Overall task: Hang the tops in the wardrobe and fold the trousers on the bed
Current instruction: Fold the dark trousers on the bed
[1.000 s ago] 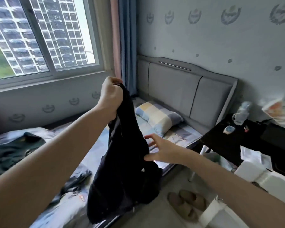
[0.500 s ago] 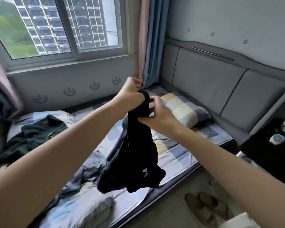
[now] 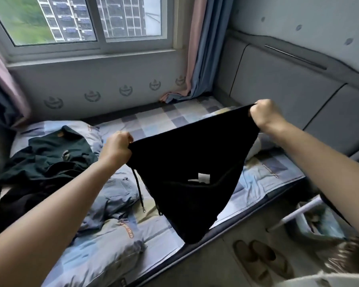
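Note:
Black trousers with a drawstring and a small white tag hang spread above the bed. My left hand grips one end of the waistband and my right hand grips the other end, holding it stretched taut between them. The legs droop to a point over the bed's near edge. A dark green top lies crumpled on the bed at the left, and a grey-blue garment lies bunched below my left forearm.
A padded grey headboard runs along the right. The window wall and a blue-pink curtain stand behind the bed. Brown slippers lie on the floor beside the bed, next to a bin at the right.
My hands, close together at the top of the bunched trousers before, have pulled apart and spread the waistband wide. The view has tilted down toward the bed.

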A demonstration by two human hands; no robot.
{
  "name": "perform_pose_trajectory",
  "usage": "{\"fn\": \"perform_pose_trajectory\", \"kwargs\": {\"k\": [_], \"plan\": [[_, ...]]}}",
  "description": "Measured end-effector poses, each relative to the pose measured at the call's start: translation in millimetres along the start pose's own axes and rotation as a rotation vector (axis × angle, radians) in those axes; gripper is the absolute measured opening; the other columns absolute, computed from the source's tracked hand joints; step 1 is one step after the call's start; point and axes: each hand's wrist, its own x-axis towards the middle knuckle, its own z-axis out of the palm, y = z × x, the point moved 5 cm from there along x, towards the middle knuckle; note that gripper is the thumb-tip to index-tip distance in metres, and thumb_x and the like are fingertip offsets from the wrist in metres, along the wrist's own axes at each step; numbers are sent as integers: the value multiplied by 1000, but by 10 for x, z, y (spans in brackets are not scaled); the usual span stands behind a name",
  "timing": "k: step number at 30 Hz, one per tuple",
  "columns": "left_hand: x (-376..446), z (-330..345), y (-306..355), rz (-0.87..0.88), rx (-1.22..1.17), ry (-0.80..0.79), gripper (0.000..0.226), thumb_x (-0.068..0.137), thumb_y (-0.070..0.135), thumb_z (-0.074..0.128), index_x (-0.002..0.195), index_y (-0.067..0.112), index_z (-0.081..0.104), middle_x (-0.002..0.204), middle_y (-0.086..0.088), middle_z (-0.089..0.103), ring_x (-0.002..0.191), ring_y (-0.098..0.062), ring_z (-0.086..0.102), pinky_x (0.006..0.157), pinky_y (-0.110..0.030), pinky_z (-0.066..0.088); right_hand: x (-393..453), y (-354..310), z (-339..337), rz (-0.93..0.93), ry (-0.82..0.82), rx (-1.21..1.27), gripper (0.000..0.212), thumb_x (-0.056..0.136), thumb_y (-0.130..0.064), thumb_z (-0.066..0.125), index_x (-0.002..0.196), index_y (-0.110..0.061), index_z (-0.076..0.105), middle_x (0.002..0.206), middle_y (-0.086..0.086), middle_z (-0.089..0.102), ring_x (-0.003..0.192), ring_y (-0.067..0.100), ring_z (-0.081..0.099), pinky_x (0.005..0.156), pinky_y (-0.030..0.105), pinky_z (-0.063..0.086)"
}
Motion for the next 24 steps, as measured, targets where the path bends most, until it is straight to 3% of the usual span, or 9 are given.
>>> {"fn": "perform_pose_trajectory", "kwargs": {"k": [2, 5, 8, 13, 17, 19, 21, 22, 24], "plan": [[81, 13, -232, -122, 8, -29, 27, 78, 0, 61, 101, 11, 70, 104, -17, 69, 100, -32, 62, 84, -35, 50, 217, 225, 4, 97, -37, 24, 10, 94, -11, 39, 96, -11, 48, 97, 13, 48, 82, 23, 48, 74, 32, 49], [218, 14, -331, -247, -96, -11, 22, 78, 0, 62, 93, 11, 73, 94, -17, 70, 92, -31, 64, 79, -32, 50, 461, 481, 119, 166, -85, 116, 10, 93, -8, 41, 95, -11, 51, 92, 15, 53, 60, 22, 52, 53, 24, 48], [401, 83, -212, -387, -330, 5, 19, 80, -4, 54, 85, 5, 70, 87, -20, 71, 80, -31, 69, 76, -35, 57, 749, 639, 263, 169, -99, 196, 23, 88, 1, 36, 82, -11, 55, 92, 18, 56, 62, 26, 57, 39, 19, 44], [664, 375, 126, -579, -647, -73, 25, 85, -3, 39, 88, -1, 64, 92, -26, 65, 83, -36, 66, 80, -47, 59, 1238, 888, 473, 297, -186, 448, 31, 88, 2, 34, 77, -16, 57, 92, 16, 60, 73, 28, 59, 52, 31, 51], [727, 643, 362, -519, -159, -301, 17, 84, 1, 45, 79, 1, 62, 72, -17, 60, 61, -27, 59, 50, -22, 49, 1432, 842, 710, 297, -399, 616, 29, 89, 1, 34, 99, -12, 58, 83, 15, 61, 68, 28, 59, 47, 35, 54], [660, 860, 505, -414, 173, -510, 22, 84, 8, 58, 105, 1, 62, 95, -17, 64, 84, -28, 63, 63, -24, 51, 1428, 601, 865, 173, -496, 570, 27, 92, -3, 35, 108, -13, 54, 91, 15, 61, 73, 26, 59, 50, 30, 52], [602, 1225, 781, -293, 101, -647, 72, 82, 23, 75, 143, 10, 39, 136, -13, 51, 122, -28, 53, 98, -33, 46, 1349, 293, 1072, 28, -598, 513, 19, 89, -5, 39, 99, -14, 53, 94, 18, 59, 79, 28, 59, 61, 30, 48], [593, 1396, 1013, -255, -82, -649, 82, 79, 31, 78, 147, 17, 34, 141, -8, 47, 125, -26, 51, 103, -37, 44, 1297, 146, 1176, -52, -645, 454, 15, 87, -7, 42, 93, -16, 52, 94, 17, 59, 82, 28, 58, 66, 32, 46], [681, 1621, 1443, -206, -367, -461, 49, 78, 36, 76, 122, 26, 56, 118, -1, 63, 107, -23, 63, 89, -38, 51, 1184, -72, 1331, -160, -688, 366, 13, 81, -10, 47, 89, -20, 49, 92, 12, 59, 87, 27, 58, 71, 33, 46]]}}
